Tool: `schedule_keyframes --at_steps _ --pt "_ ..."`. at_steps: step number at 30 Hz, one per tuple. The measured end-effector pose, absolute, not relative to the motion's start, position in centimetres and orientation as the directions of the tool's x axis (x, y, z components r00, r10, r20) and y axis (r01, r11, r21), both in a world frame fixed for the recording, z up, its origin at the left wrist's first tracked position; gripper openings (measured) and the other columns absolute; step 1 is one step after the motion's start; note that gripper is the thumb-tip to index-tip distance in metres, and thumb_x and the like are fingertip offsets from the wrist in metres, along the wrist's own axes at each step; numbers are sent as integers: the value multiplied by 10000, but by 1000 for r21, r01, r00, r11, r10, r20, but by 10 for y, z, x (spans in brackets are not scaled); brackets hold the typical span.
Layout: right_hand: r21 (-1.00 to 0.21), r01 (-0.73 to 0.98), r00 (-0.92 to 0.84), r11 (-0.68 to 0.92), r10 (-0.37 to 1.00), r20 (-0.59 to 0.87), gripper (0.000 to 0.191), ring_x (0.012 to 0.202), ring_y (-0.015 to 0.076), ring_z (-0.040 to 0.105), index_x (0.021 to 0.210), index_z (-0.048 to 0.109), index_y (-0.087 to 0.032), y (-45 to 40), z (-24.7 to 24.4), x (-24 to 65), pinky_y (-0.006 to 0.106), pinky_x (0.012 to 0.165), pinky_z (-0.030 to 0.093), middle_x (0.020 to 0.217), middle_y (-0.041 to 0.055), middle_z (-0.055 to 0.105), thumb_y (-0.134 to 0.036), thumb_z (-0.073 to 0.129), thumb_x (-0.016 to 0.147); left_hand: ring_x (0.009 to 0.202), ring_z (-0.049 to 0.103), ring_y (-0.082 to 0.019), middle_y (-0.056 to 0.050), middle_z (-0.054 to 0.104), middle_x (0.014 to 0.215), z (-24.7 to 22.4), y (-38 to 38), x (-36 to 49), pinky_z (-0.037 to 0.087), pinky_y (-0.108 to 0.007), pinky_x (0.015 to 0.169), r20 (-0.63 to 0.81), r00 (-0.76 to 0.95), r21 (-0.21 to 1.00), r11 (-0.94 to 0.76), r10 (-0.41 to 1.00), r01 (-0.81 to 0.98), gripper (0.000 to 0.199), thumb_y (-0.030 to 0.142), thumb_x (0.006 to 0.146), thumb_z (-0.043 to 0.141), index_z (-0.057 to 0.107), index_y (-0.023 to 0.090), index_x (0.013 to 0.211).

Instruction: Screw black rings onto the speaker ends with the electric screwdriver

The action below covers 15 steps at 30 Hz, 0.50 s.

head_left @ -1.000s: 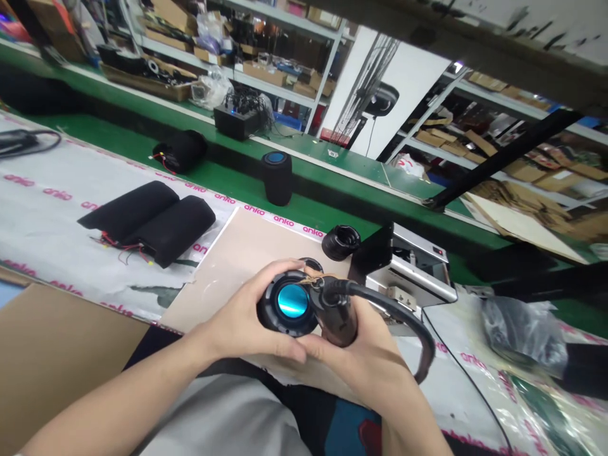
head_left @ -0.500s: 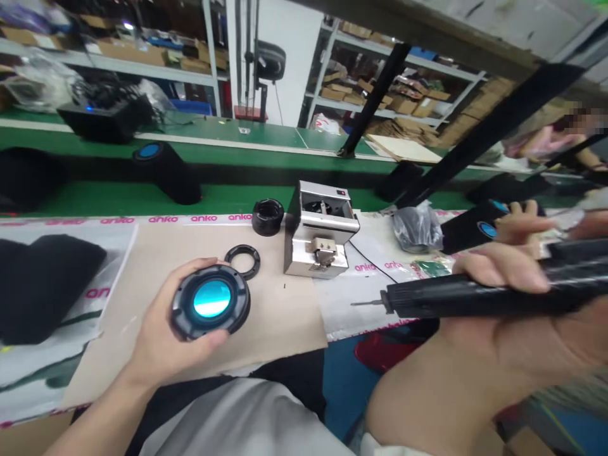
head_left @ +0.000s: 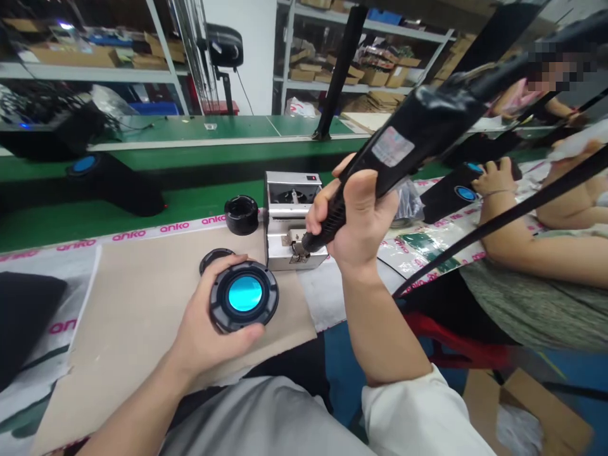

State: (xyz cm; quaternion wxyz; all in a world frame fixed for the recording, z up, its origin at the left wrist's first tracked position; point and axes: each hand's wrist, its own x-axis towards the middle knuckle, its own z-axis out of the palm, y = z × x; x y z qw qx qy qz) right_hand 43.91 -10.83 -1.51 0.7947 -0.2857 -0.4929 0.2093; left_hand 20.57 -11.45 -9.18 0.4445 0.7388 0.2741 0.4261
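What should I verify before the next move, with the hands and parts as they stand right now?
Left hand on the round speaker end: ok, gripped with its blue lens facing up.
Right hand on the electric screwdriver: ok, held firmly and angled downward.
Screw on the screwdriver tip: cannot tell, the tip is hidden at the screw feeder.
Black ring fitted to the speaker end: not ok, it lies apart on the mat.
Black collar: ok, upright beside the feeder.
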Motion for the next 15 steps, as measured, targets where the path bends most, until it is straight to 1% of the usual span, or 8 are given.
schedule_keyframes --at_steps 3,5,7,9,12,15 --pt "-738 -28 439 675 671 598 549 370 121 484 1013 608 -249 -108 -19 438 262 355 396 550 -83 550 -741 802 869 1214 762 -312 -101 749 1334 -92 -115 205 604 -396 1024 378 496 898 -440 782 10 770 382 751 935 575 248 1418" --pt "-795 -12 441 606 717 540 608 391 123 492 1006 586 -261 -109 -20 436 272 385 404 561 -82 549 -817 768 841 1234 750 -317 -103 739 1347 -92 -115 205 593 -404 1042 369 499 904 -428 785 5 774 387 752 938 574 252 1422" --pt "-832 1 445 555 745 497 609 411 122 496 946 549 -263 -110 -19 434 273 409 396 571 -76 546 -826 756 842 1241 744 -323 -105 734 1350 -92 -115 205 587 -411 1048 360 501 909 -417 787 1 781 390 752 941 572 257 1427" --pt "-840 -5 443 542 755 484 611 406 118 485 905 515 -260 -108 -19 432 263 405 367 561 -76 532 -823 747 856 1232 746 -326 -106 735 1341 -92 -115 205 591 -414 1036 355 504 913 -409 788 -3 785 389 753 942 569 260 1431" --pt "-826 -50 436 561 756 488 588 406 117 478 924 523 -254 -103 -23 433 252 392 342 563 -75 526 -809 716 900 1228 747 -333 -113 732 1341 -92 -115 206 596 -420 1030 361 503 910 -414 785 -7 778 388 746 944 574 252 1416" --pt "-828 -103 427 552 776 464 538 401 125 478 933 526 -253 -103 -31 436 257 373 347 561 -74 536 -753 723 938 1248 736 -346 -131 712 1376 -92 -115 207 593 -429 1036 365 487 906 -423 794 11 773 397 732 947 579 237 1393"
